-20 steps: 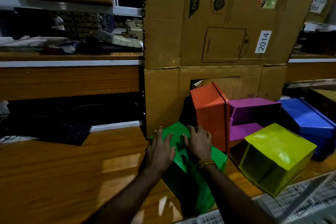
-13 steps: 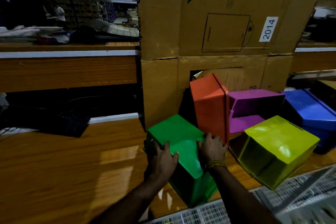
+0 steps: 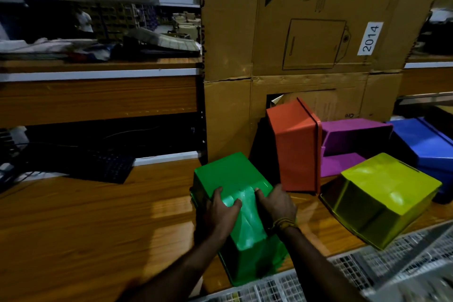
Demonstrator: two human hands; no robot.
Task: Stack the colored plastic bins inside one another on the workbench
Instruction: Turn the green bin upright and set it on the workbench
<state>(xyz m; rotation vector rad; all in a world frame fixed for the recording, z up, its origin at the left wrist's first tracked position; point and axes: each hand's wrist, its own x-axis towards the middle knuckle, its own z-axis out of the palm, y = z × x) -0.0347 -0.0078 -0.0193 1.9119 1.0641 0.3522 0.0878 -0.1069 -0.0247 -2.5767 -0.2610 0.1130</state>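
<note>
Because the green bin (image 3: 235, 206) at 6 o'clock on the workbench (image 3: 98, 223) is lying overturned, I am gripping it with left hand (image 3: 219, 213) and right hand (image 3: 275, 206), fingers curled over it, to turn it.

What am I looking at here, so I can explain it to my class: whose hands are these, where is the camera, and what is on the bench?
There is no machine: a person wears a camera on the head, looking down at their own hands. The left hand and right hand both grip an upturned green bin on the wooden workbench. Beyond it lie an orange bin, a purple bin, a blue bin and a yellow-green bin, none nested yet. Cardboard boxes stand behind.
</note>
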